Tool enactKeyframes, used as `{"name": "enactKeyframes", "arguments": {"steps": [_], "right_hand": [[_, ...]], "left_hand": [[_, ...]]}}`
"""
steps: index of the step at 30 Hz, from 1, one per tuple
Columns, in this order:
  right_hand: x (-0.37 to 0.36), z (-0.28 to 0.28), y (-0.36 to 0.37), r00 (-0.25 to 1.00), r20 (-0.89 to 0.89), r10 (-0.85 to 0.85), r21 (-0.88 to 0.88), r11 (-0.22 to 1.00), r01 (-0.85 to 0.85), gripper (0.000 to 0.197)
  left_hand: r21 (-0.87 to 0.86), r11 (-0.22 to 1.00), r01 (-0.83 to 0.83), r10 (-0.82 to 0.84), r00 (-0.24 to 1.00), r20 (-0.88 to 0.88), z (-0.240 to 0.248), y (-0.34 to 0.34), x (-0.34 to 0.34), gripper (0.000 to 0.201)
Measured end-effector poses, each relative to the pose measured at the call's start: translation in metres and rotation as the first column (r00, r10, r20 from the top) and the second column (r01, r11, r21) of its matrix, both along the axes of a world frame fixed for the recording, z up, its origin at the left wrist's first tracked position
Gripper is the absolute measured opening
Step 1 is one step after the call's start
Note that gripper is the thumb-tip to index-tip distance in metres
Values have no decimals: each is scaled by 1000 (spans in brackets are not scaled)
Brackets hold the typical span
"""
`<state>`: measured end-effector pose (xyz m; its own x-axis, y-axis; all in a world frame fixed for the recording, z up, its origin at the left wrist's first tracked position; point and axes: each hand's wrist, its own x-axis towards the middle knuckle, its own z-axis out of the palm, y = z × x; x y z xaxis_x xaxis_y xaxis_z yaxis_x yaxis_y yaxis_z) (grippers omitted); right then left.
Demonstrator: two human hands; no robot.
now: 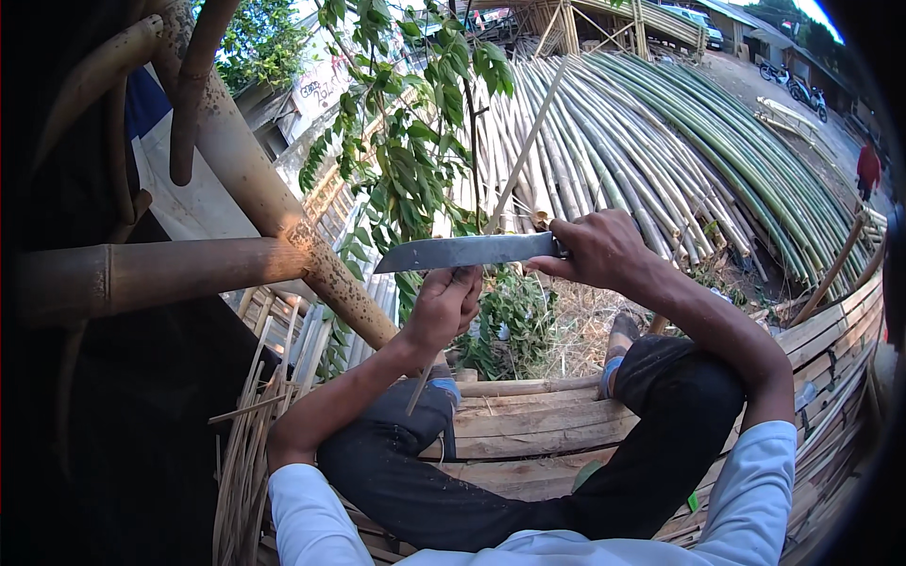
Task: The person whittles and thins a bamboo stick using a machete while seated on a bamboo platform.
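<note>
Gripping a knife [453, 252] by its handle in the right hand [596, 250], with the flat grey metal blade [505, 247] running level to the left, tapering to a slanted tip. Closed around a thin, pale strip [528, 151] with the left hand [444, 309], just under the blade; slanting, long and narrow, from far right to near left.

Seated in a pale shirt [311, 519] and dark trousers [406, 462] on a platform [538, 418] of rough brown slats, beside thin, split sticks [247, 453] at near left. Flanked at left by a frame [250, 179] of thick, round, speckled tan bamboo; screened at far centre by leaves [411, 156]. Set outdoors before long poles [604, 141] laid side by side, shading from dry tan to green, with motorbikes [810, 99] and a person in red [868, 170] at far right.

Hard to make out: most of the handle, inside the right hand; the strip at the blade and within the left hand; any contact between edge and strip. Lost in deep shadow at far left, cropped at the torso below.
</note>
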<state>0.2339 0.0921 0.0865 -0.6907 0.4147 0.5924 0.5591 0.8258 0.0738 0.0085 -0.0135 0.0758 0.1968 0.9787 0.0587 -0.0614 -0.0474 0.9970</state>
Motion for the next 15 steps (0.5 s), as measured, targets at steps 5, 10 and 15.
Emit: {"name": "enactKeyframes", "arguments": {"steps": [5,10,15], "right_hand": [[10,-2,7,1000,-10,-11,8,1000,11,64],[22,-7,14,997,-18,-76,-31,997,75,62],[40,-6,28,945,-138,-298,-350,907,235,62]], "left_hand": [[5,1000,-8,8,1000,10,2,0,0,29],[-5,1000,-1,1,1000,19,0,-2,-3,27],[-38,999,-12,12,1000,14,0,-4,-8,27]]}}
